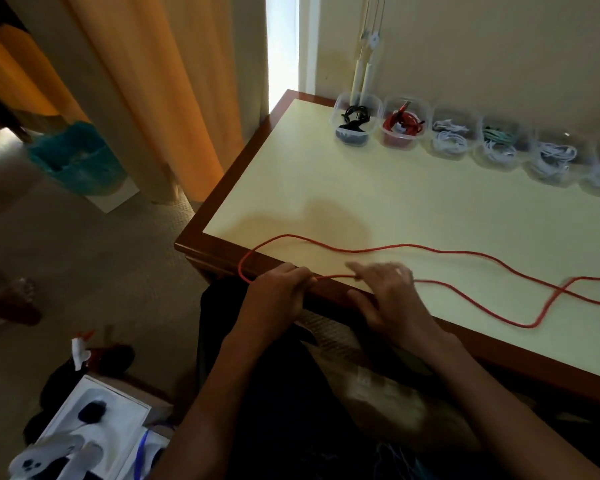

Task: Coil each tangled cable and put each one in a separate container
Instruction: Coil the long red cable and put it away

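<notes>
Both hands are on the red cable (378, 250) at the near edge of the table (326, 188). Our left hand (278, 292) has fingers curled round it at the fold of a loop; our right hand (385, 292) pinches the strand just beside it, though motion blur hides the fingertips, so that pinch is a judgement.

Cable position: one loop hangs off the near-left table corner, and the rest snakes rightward across the table, crosses itself near the right, and runs out of view. We can't see either end.

Step in hand, we'd say: start of coiling this cable, with the first loop being formed.

Next move calls for the right hand feeding slack in even lengths while the left collects turns. The crossing on the right may need clearing first.

Far edge: a row of clear containers (357, 119) along the wall. Every one we can see holds a cable: black, red, white, green-and-white, white, white. We see no free container in view; one may sit further right.
</notes>
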`<state>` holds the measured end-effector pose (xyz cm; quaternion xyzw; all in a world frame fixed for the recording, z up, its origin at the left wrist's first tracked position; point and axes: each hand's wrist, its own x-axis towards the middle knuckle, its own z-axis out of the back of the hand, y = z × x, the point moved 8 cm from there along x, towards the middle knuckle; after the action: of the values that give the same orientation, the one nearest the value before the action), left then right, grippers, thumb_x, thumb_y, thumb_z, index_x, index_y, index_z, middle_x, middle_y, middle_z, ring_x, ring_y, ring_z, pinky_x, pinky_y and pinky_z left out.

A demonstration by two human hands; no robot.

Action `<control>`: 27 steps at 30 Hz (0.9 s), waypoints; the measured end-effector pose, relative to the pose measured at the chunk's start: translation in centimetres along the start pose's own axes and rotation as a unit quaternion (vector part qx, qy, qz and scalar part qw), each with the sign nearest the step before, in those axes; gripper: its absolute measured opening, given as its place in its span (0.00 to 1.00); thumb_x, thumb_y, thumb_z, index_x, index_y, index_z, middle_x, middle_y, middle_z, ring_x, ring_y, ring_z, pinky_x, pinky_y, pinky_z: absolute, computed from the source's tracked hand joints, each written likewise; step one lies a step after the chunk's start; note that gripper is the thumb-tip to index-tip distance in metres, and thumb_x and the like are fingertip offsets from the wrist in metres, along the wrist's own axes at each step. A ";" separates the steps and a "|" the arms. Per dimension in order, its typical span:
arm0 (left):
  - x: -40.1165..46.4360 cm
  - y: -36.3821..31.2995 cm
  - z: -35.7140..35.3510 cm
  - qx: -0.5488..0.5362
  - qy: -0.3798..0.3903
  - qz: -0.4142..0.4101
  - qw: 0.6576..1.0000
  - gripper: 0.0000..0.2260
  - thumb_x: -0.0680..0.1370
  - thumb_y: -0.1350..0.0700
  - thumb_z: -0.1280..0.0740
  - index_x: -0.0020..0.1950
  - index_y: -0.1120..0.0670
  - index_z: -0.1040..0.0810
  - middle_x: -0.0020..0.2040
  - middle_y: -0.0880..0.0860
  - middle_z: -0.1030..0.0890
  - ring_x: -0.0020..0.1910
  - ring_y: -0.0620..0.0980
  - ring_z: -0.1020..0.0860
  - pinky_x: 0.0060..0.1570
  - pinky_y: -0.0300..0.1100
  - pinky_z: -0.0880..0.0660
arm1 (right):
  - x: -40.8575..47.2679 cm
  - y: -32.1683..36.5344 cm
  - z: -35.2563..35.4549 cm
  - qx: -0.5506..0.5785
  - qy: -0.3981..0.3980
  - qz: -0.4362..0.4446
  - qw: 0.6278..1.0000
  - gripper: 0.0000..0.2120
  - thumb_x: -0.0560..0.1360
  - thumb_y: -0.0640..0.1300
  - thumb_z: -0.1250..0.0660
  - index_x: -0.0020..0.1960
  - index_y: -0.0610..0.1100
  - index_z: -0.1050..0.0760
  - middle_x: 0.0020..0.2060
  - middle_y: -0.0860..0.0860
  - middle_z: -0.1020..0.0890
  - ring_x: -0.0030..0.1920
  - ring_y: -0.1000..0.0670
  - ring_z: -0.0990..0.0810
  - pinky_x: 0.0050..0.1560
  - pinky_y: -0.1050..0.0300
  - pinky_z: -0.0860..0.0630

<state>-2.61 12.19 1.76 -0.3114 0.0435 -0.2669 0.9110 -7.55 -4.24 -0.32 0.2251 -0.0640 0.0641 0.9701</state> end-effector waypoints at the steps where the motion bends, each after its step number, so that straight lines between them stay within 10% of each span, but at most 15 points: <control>1: 0.1 -0.4 -0.1 0.000 -0.001 -0.011 1.000 0.12 0.80 0.52 0.40 0.52 0.55 0.19 0.45 0.53 0.20 0.43 0.52 0.22 0.44 0.51 0.22 | -0.1 0.4 -0.2 0.039 0.022 0.010 0.999 0.20 0.77 0.53 0.40 0.63 0.45 0.23 0.50 0.47 0.17 0.49 0.46 0.18 0.55 0.42 0.22; 4: 0.4 0.1 -0.7 0.008 0.003 -0.022 1.000 0.12 0.79 0.52 0.40 0.49 0.55 0.19 0.43 0.53 0.20 0.41 0.53 0.22 0.45 0.52 0.22 | -0.6 -0.8 0.2 0.092 0.067 -0.018 0.993 0.17 0.79 0.56 0.41 0.52 0.46 0.19 0.41 0.52 0.16 0.40 0.52 0.20 0.43 0.50 0.21; 11: 2.4 5.2 -0.1 0.173 -0.091 0.091 0.977 0.05 0.75 0.60 0.32 0.48 0.54 0.17 0.41 0.56 0.19 0.44 0.60 0.22 0.48 0.53 0.29 | -4.9 -8.4 4.1 0.065 0.013 -0.137 0.988 0.08 0.78 0.49 0.32 0.50 0.48 0.16 0.45 0.53 0.14 0.45 0.52 0.17 0.48 0.51 0.21; 17: 4.0 -3.8 -8.0 0.146 0.095 -0.080 0.981 0.17 0.81 0.51 0.38 0.70 0.46 0.27 0.65 0.50 0.23 0.69 0.54 0.30 0.70 0.63 0.47 | -4.5 -7.3 3.9 0.086 -0.034 -0.135 0.987 0.09 0.78 0.44 0.32 0.53 0.43 0.16 0.46 0.49 0.14 0.45 0.50 0.18 0.48 0.49 0.21; 22: 5.4 -2.8 -6.6 0.153 -0.007 -0.051 0.987 0.09 0.70 0.66 0.32 0.41 0.53 0.20 0.38 0.51 0.19 0.43 0.58 0.22 0.48 0.50 0.35 | -4.9 -8.0 4.5 0.099 -0.023 -0.147 0.984 0.09 0.79 0.46 0.33 0.53 0.43 0.16 0.46 0.49 0.14 0.45 0.49 0.18 0.49 0.47 0.22; 27: 5.9 -1.1 -6.1 0.169 -0.028 -0.016 0.985 0.05 0.76 0.56 0.33 0.49 0.51 0.18 0.47 0.52 0.19 0.49 0.59 0.24 0.49 0.52 0.32 | -6.9 -10.7 5.8 0.057 -0.029 -0.184 0.981 0.10 0.79 0.46 0.33 0.54 0.44 0.16 0.49 0.50 0.14 0.48 0.51 0.18 0.52 0.49 0.21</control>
<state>0.44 5.07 -1.97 -0.1612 -0.0331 -0.2761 0.9469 -13.21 -16.96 -0.82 0.2901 -0.0456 -0.1184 0.9485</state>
